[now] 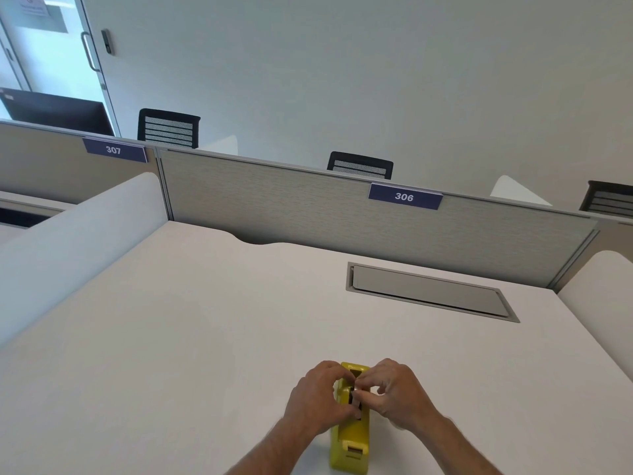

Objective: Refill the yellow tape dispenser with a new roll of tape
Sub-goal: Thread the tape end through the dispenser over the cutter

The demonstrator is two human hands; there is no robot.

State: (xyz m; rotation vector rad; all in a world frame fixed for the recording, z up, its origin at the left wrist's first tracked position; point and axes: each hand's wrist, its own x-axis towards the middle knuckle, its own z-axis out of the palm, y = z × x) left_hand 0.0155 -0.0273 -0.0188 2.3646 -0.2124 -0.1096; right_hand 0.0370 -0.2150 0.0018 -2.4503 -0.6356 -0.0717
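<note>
The yellow tape dispenser (350, 437) stands on the white desk (205, 337) near its front edge, cutter end toward me. My left hand (317, 395) wraps the dispenser's left side, fingers curled over the top. My right hand (394, 392) comes in from the right, its fingertips pinched at the dark slot in the dispenser's top, where something small sits between them. Whether that is a tape roll or its core I cannot tell; the fingers hide it. No separate tape roll shows on the desk.
A grey cable hatch (428, 291) is set into the desk at the back right. A fabric partition (308, 214) with the label 306 (405, 196) closes the back. White side dividers (78, 234) flank the desk. Black chairs (359, 166) stand beyond.
</note>
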